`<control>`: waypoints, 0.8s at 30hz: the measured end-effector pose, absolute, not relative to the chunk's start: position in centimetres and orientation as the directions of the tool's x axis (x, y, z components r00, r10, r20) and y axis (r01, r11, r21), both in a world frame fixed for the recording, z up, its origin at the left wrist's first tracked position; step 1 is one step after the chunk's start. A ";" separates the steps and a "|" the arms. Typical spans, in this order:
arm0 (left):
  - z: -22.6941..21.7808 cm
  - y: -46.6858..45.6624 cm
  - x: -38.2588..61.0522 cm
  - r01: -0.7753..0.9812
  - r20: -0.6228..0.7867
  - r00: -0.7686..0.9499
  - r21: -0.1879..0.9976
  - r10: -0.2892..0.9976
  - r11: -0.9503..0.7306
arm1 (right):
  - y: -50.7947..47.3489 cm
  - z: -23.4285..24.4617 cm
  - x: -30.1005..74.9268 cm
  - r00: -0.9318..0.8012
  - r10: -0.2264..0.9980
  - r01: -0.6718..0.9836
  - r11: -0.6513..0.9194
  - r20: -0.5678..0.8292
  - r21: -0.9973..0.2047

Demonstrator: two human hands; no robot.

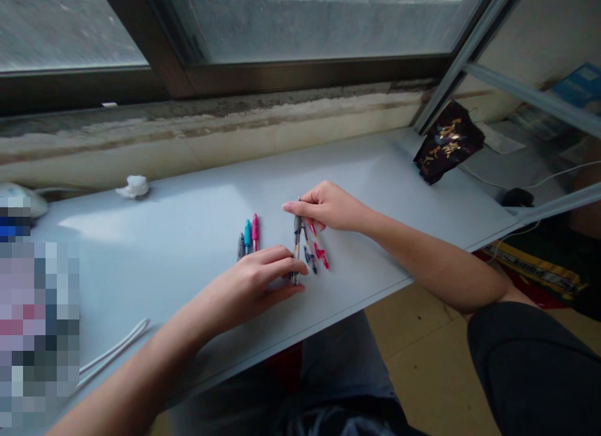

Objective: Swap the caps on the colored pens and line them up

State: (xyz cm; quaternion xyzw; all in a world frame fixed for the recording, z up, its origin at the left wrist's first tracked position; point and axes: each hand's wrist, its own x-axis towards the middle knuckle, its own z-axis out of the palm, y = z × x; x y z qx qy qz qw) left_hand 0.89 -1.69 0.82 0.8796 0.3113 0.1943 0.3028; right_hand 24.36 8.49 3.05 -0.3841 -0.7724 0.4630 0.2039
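Several pens lie on the pale grey desk (188, 235). A grey pen (240, 246), a teal pen (247, 235) and a pink pen (255, 230) lie side by side to the left. My left hand (248, 285) pinches the lower end of a black pen (297, 235). My right hand (328, 207) grips that pen's upper end, fingers curled. A dark blue pen (308, 253) and a red pen (320, 251) lie just under my right hand, fanned out beside the black one.
A crumpled white tissue (134, 186) sits at the desk's back left by the wall. A white cable (113, 354) runs along the near left. A dark pouch (448, 141) leans at the right, with a black mouse (516, 198) beyond. The window ledge runs behind.
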 end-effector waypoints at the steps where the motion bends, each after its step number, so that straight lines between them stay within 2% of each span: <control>1: 0.8 -1.7 0.9 0.424 0.153 0.727 0.666 0.669 -0.613 | 8.5 3.0 24.4 -0.626 0.778 0.409 0.279 -0.045 -0.869; 9: 1.0 -1.7 0.8 0.365 0.131 0.724 0.761 0.677 -0.537 | 8.8 2.9 24.4 -0.711 0.696 0.370 0.248 -0.100 -0.895; 17: 1.6 -1.8 1.2 0.372 0.156 0.734 0.723 0.661 -0.583 | 8.6 3.1 24.1 -0.683 0.720 0.398 0.220 -0.128 -0.891; 24: 0.9 -1.8 0.8 0.402 0.128 0.717 0.726 0.685 -0.558 | 8.4 3.4 24.0 -0.661 0.735 0.452 0.229 -0.151 -0.862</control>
